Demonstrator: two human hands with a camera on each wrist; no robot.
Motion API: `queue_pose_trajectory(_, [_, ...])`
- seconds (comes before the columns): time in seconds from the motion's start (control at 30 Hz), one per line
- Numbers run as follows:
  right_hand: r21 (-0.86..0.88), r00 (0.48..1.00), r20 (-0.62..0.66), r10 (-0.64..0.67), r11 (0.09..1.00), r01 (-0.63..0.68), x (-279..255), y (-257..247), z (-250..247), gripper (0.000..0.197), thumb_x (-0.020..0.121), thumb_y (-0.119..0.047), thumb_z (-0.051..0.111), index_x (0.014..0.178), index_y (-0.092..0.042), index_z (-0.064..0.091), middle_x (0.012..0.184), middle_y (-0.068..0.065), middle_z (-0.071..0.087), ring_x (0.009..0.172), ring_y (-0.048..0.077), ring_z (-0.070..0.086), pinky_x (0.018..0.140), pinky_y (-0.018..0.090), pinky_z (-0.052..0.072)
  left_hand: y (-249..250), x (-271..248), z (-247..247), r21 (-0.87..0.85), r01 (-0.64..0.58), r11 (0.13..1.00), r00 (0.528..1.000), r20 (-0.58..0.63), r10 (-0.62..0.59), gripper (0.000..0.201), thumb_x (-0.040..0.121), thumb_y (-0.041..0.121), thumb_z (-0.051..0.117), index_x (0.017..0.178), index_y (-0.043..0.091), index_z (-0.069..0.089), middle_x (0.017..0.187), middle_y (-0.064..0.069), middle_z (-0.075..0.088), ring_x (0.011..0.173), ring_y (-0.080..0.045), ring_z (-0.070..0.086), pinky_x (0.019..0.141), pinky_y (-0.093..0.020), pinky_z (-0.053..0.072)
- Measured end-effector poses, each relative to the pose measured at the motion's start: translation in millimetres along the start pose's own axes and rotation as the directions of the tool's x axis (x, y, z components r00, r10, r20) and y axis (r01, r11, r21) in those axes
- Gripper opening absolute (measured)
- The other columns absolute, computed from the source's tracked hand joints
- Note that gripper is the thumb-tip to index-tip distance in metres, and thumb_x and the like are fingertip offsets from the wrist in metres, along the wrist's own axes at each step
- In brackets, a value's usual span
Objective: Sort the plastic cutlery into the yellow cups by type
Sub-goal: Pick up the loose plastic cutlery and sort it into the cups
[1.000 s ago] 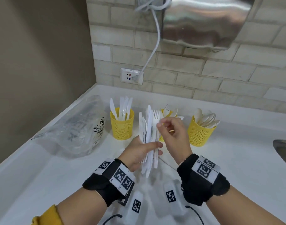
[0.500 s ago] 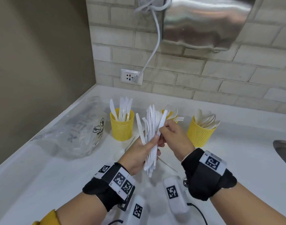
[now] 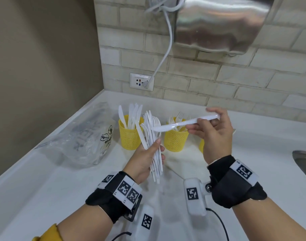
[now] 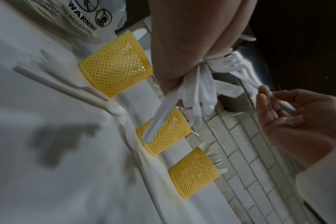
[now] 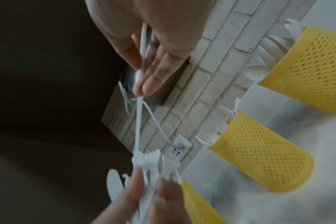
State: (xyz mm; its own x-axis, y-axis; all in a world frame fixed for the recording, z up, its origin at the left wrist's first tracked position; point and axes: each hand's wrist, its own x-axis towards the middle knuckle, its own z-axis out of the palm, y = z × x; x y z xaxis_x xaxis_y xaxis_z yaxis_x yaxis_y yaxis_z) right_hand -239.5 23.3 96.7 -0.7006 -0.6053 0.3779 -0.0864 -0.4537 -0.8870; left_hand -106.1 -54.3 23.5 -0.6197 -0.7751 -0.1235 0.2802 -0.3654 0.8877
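Observation:
My left hand (image 3: 145,159) grips a bundle of white plastic cutlery (image 3: 153,136), mostly forks and knives, fanned upward. My right hand (image 3: 215,134) pinches a single white knife (image 3: 181,123) by its handle; it lies level with its tip pointing left at the bundle. Three yellow mesh cups stand behind: the left cup (image 3: 128,138) holds knives and the middle cup (image 3: 175,140) forks. The right cup (image 3: 201,145), with spoons (image 4: 217,159), is mostly hidden by my right hand. In the right wrist view the knife (image 5: 139,106) shows edge-on.
A crumpled clear plastic bag (image 3: 75,136) lies left of the cups. Loose cutlery (image 4: 67,89) rests on the white counter (image 3: 44,180) in front of them. A sink edge (image 3: 303,159) is at far right. A socket (image 3: 141,81) and a steel dryer (image 3: 218,23) are on the brick wall.
My right hand has drawn one knife out of the bundle, swung it level and moved right. My left hand keeps hold of the bundle.

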Motion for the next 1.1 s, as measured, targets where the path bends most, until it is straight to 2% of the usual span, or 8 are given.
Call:
queue_pose_trajectory(0.17, [-0.179, 0.957, 0.218, 0.190, 0.972, -0.152, -16.7, 27.2, -13.3, 0.018, 0.075, 0.012, 0.066, 0.077, -0.006, 0.063, 0.048, 0.001, 0.059, 0.044, 0.017, 0.063, 0.050, 0.026, 0.055, 4.5, 2.1, -2.6, 0.014, -0.021, 1.000, 0.999, -0.033, 0.021, 0.011, 0.093, 0.025, 0.052, 0.091, 0.014, 0.054, 0.073, -0.001, 0.055, 0.052, -0.013, 0.053, 0.049, -0.026, 0.048])
queue_pose_trajectory(0.3, [-0.572, 0.752, 0.494, 0.437, 0.815, -0.098, -20.9, 38.8, -18.4, 0.026, 0.080, 0.013, 0.058, 0.097, -0.007, 0.062, 0.064, 0.004, 0.050, 0.058, 0.025, 0.067, 0.059, 0.029, 0.053, 6.8, 1.7, -3.9, 0.103, -0.045, 0.994, 0.999, -0.002, 0.046, 0.012, 0.093, 0.026, 0.051, 0.087, 0.017, 0.055, 0.075, -0.002, 0.054, 0.057, -0.015, 0.053, 0.057, -0.028, 0.047])
queue_pose_trajectory(0.37, [-0.648, 0.790, 0.452, 0.414, 0.761, -0.028, -19.0, 38.6, -14.3, 0.025, 0.081, 0.014, 0.047, 0.080, -0.011, 0.052, 0.070, 0.001, 0.051, 0.061, 0.022, 0.062, 0.059, 0.025, 0.048, 5.9, 0.7, -1.6, 0.113, -0.029, 0.993, 0.999, 0.017, 0.027, 0.010, 0.093, 0.027, 0.051, 0.090, 0.018, 0.055, 0.077, -0.002, 0.055, 0.058, -0.015, 0.055, 0.059, -0.030, 0.048])
queue_pose_trajectory(0.47, [-0.524, 0.886, 0.311, 0.343, 0.840, -0.141, -14.4, 34.3, -2.1, 0.024, 0.084, 0.008, 0.046, 0.075, -0.014, 0.050, 0.065, -0.001, 0.046, 0.055, 0.012, 0.043, 0.056, 0.018, 0.035, 2.8, -0.9, 1.2, 0.108, -0.016, 0.994, 0.999, 0.029, 0.012, 0.009, 0.092, 0.024, 0.053, 0.095, 0.016, 0.054, 0.077, -0.003, 0.055, 0.056, -0.014, 0.058, 0.056, -0.028, 0.051])
queue_pose_trajectory(0.63, [-0.540, 0.905, 0.341, 0.256, 0.841, -0.034, -14.9, 37.5, 24.7, 0.013, 0.083, -0.006, 0.063, 0.070, -0.009, 0.062, 0.054, 0.001, 0.057, 0.045, 0.007, 0.053, 0.053, 0.021, 0.046, -2.0, -4.0, 8.4, 0.123, -0.065, 0.990, 0.994, 0.097, 0.053, 0.026, 0.092, 0.010, 0.052, 0.118, 0.014, 0.057, 0.085, -0.006, 0.060, 0.067, -0.014, 0.057, 0.054, -0.022, 0.051])
queue_pose_trajectory(0.77, [-0.673, 0.929, 0.271, 0.253, 0.739, -0.005, -12.3, 45.4, 25.6, 0.029, 0.079, -0.002, 0.052, 0.052, -0.008, 0.044, 0.050, 0.003, 0.041, 0.051, 0.017, 0.038, 0.052, 0.028, 0.035, -2.6, -6.7, 8.6, 0.168, -0.115, 0.979, 0.983, 0.161, 0.088, 0.034, 0.087, 0.001, 0.058, 0.117, 0.016, 0.057, 0.092, -0.005, 0.067, 0.075, -0.015, 0.065, 0.062, -0.026, 0.054])
queue_pose_trajectory(0.93, [-0.572, 0.909, 0.215, 0.357, 0.801, -0.178, -13.7, 43.7, 28.4, 0.016, 0.090, -0.007, 0.038, 0.085, -0.002, 0.052, 0.072, 0.008, 0.056, 0.066, 0.020, 0.050, 0.057, 0.027, 0.039, -3.2, -6.8, 7.7, 0.102, -0.059, 0.993, 0.988, 0.146, 0.044, 0.030, 0.085, 0.002, 0.061, 0.109, 0.021, 0.058, 0.077, 0.005, 0.069, 0.065, -0.007, 0.066, 0.053, -0.024, 0.053])
queue_pose_trajectory(1.1, [-0.446, 0.839, 0.338, 0.427, 0.858, -0.257, -18.1, 30.8, 25.7, 0.019, 0.096, -0.009, 0.032, 0.101, 0.004, 0.046, 0.071, 0.009, 0.046, 0.041, 0.004, 0.044, 0.039, 0.019, 0.036, -2.3, -7.5, 9.1, 0.044, -0.032, 0.999, 0.996, 0.084, 0.028, 0.031, 0.093, 0.031, 0.049, 0.118, 0.017, 0.059, 0.080, -0.002, 0.068, 0.066, -0.015, 0.067, 0.058, -0.027, 0.056])
